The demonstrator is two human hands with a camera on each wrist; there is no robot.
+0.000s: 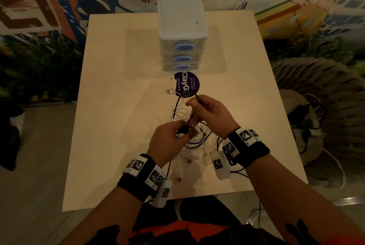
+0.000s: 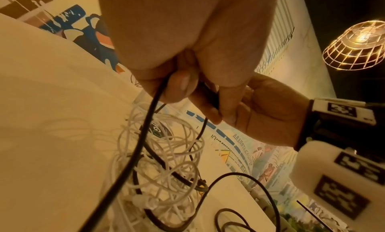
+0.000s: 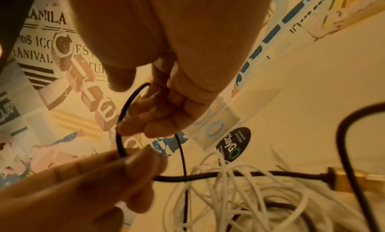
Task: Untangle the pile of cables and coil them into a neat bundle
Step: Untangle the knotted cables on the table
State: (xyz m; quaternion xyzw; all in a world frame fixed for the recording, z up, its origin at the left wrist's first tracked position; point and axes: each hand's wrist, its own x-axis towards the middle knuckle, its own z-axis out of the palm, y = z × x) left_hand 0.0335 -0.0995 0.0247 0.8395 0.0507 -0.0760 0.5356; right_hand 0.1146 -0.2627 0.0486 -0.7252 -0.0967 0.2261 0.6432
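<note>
Both hands (image 1: pixel 171 138) (image 1: pixel 209 112) pinching black cable (image 1: pixel 192 114), purple sticker (image 1: pixel 186 84) reading "ClayGo", table (image 1: pixel 110 94)

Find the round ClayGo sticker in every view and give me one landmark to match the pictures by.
Head: the ClayGo sticker lies at table centre, just in front of the drawer unit.
Left wrist: only a sliver shows behind the white cables.
Right wrist: lower right of centre, beside the drawer unit.
Shared landmark: the thin black cable held by both hands.

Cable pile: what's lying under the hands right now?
Under the left hand and right hand, white cables lie looped with black cable on the table. Which strand runs lowest is hidden by hands and overlapping loops.
</note>
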